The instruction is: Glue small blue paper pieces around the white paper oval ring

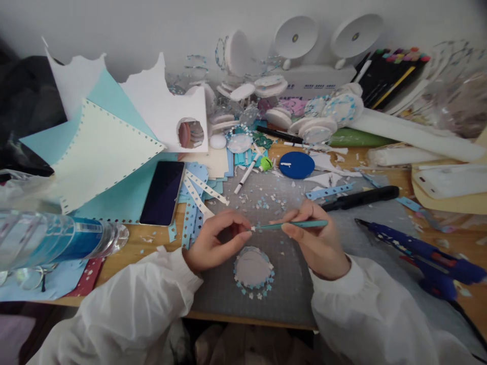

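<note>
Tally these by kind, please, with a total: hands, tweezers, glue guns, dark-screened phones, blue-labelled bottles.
Bare hands: 2
Slim teal tweezers: 1
Dark-blue plastic glue gun: 1
Flat dark-screened phone: 1
Clear plastic bottle with blue label: 1
Total: 6

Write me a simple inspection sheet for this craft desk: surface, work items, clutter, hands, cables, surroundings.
Surface: grey mat on wooden desk.
Work items: teal tweezers with white piece at the tip; star-ringed disc below.
Clutter: paper scraps, round blue item, glue gun, dark phone.
Hands: right hand grips the tweezers; left hand is beside the white piece, contact unclear.
Cables: dark cord at the glue gun's handle.
Surroundings: pale wall behind; water bottle at left.
</note>
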Tool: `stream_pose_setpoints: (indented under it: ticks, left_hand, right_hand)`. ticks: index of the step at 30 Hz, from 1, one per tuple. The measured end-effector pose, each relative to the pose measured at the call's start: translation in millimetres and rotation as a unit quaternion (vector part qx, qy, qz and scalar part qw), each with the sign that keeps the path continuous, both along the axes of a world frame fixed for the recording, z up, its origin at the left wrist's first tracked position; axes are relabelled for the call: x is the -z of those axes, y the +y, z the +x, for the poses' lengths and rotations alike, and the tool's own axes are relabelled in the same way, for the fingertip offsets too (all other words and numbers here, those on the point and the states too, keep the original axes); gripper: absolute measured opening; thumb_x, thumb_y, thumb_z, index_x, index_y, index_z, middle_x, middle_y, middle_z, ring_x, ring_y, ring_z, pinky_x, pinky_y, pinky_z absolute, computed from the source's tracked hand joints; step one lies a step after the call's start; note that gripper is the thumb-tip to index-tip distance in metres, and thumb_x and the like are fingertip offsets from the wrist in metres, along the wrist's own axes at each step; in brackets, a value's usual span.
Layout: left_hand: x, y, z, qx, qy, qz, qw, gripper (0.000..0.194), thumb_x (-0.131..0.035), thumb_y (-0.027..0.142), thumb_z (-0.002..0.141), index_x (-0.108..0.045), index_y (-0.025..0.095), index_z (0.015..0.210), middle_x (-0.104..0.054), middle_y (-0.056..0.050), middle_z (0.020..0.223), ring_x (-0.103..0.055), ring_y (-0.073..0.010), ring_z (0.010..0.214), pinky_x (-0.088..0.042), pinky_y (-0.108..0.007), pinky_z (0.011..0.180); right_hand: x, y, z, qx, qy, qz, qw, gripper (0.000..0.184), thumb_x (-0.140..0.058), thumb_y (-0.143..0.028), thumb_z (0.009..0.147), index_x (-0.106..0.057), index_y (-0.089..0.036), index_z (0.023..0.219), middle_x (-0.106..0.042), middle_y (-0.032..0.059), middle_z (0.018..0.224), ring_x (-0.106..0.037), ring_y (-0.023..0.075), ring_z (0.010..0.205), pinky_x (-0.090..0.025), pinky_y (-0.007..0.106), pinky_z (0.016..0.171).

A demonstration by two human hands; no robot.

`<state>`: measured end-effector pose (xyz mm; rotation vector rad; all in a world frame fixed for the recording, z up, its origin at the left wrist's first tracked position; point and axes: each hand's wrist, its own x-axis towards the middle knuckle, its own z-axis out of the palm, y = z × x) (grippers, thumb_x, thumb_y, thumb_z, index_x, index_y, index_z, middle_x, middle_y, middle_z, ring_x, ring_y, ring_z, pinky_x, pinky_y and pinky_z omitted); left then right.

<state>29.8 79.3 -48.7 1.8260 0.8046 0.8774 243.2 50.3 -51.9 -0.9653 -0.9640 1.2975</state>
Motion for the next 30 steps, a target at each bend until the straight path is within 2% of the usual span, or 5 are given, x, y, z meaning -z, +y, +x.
stream_pose_setpoints:
  ticks: [7,14,22,27,30]
  left_hand:
    - [0.8,1.2,1.4,0.001,0.001,0.02,1.0,0.004,-0.057,0.015,0.088,-0.061,0.014,0.086,-0.061,-0.003,0.078,-0.055,-0.0119,0.071,-0.043,-0.023,0.065]
    - [-2.1,1.2,1.1,-0.001,0.011,0.014,1.0,0.006,-0.058,0.016,0.088,-0.063,0.014,0.085,-0.063,-0.003,0.078,-0.057,-0.0118,0.071,-0.044,-0.022,0.065]
    - [1.2,0.3,1.3,-0.025,0.012,0.0,1.0,0.009,-0.056,0.018,0.089,-0.064,0.015,0.086,-0.065,-0.005,0.082,-0.059,-0.0134,0.075,-0.045,-0.023,0.069]
    - [1.0,1.0,0.5,-0.04,-0.021,-0.044,0.998,0.015,-0.057,0.023,0.088,-0.069,0.014,0.088,-0.067,-0.006,0.078,-0.059,-0.0145,0.072,-0.045,-0.025,0.067]
    - [-1.9,1.2,0.0,-0.036,-0.057,-0.104,0.992,0.023,-0.059,0.031,0.088,-0.072,0.013,0.084,-0.063,-0.003,0.065,-0.055,-0.0127,0.06,-0.042,-0.024,0.058]
  right_hand:
    - [3.4,-3.2,0.7,-0.03,-0.001,0.002,1.0,0.025,-0.075,-0.017,0.075,-0.051,-0.022,0.074,-0.07,-0.0015,0.077,-0.072,0.0203,0.082,-0.056,0.032,0.072]
    - [0.0,-1.6,0.2,-0.029,0.001,-0.008,1.0,0.026,-0.076,-0.018,0.073,-0.05,-0.022,0.072,-0.07,-0.0017,0.075,-0.071,0.0183,0.078,-0.055,0.03,0.071]
    - [-5.2,6.7,2.6,-0.008,0.048,-0.053,0.997,0.03,-0.08,-0.025,0.066,-0.05,-0.022,0.065,-0.061,-0.0049,0.06,-0.061,0.014,0.057,-0.056,0.035,0.068]
    - [-12.0,3.2,2.5,0.073,-0.054,0.05,0.995,0.024,-0.075,-0.019,0.072,-0.051,-0.022,0.07,-0.066,-0.0021,0.074,-0.069,0.0184,0.071,-0.056,0.036,0.072]
    - [-25.9,-4.9,-4.2,0.12,-0.222,0.194,0.948,0.022,-0.073,-0.009,0.073,-0.055,-0.021,0.073,-0.07,0.001,0.08,-0.069,0.0188,0.074,-0.053,0.035,0.07]
